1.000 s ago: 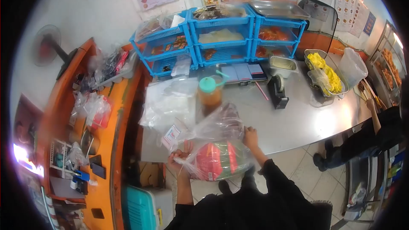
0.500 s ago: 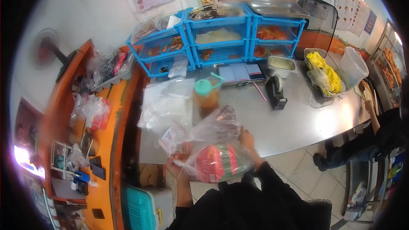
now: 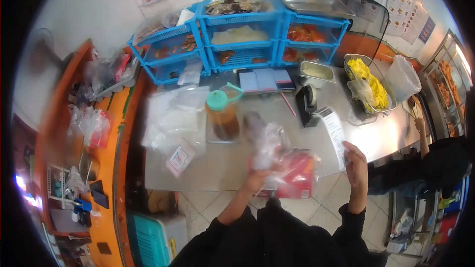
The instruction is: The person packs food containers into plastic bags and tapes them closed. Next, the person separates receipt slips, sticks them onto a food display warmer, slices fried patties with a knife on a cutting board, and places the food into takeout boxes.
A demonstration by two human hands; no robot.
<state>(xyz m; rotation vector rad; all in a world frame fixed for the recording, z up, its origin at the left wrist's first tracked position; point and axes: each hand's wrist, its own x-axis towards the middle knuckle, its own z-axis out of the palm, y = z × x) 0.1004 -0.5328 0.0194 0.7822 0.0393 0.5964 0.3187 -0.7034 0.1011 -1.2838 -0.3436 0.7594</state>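
My left hand [image 3: 257, 180] is closed on the gathered neck of a clear plastic bag [image 3: 269, 151]. Inside the bag sits a red package [image 3: 295, 175], partly blurred, over the table's front edge. Off to the right, my right hand [image 3: 356, 165] is raised with its fingers pinching the lower end of a long white printed receipt [image 3: 330, 127]. The receipt's upper end reaches toward the black tape dispenser [image 3: 308, 106]. Left of the bag, a small clear packet with a printed label [image 3: 180, 158] lies on the table.
On the steel table [image 3: 217, 168] stand a green-lidded jug of brown liquid [image 3: 222, 118], a stack of clear bags [image 3: 173, 118] and a tray of yellow food [image 3: 368, 86]. Blue racks [image 3: 237, 39] line the back. Another person [image 3: 425, 168] stands at the right.
My right hand has left the bag, moved right and taken hold of the receipt. My left hand has shifted right, gripping the bag's neck. The view has shifted slightly.
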